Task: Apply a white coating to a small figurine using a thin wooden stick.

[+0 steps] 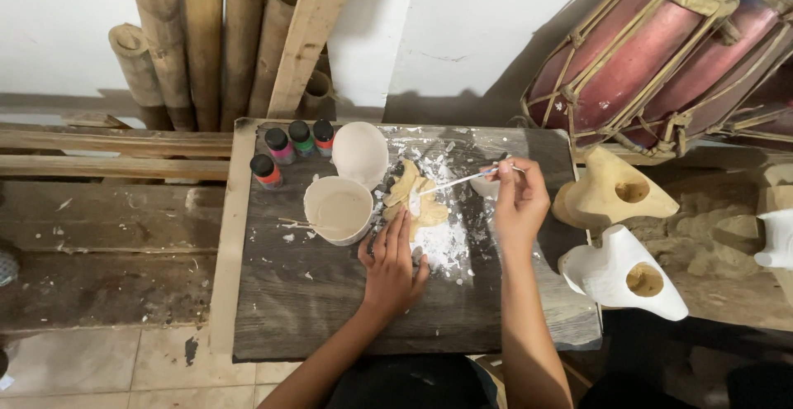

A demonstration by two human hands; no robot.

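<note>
A small tan carved wooden piece (415, 194), partly coated white, lies on the dark wooden board (314, 293). My left hand (390, 264) rests flat on the board, with its fingertips pressing the near edge of the piece. My right hand (519, 198) grips a thin paintbrush (462, 180) whose tip touches the piece. White paint smears and powder surround the piece. A round tub of white paint (338, 209) stands just left of it, with its lid (360, 154) leaning behind.
Several small paint bottles (289, 149) stand at the board's back left. Two carved wooden figures, one bare (607, 190) and one painted white (619, 273), lie to the right. Bamboo poles (206, 37) lean on the wall; red drums (661, 54) lie at the back right.
</note>
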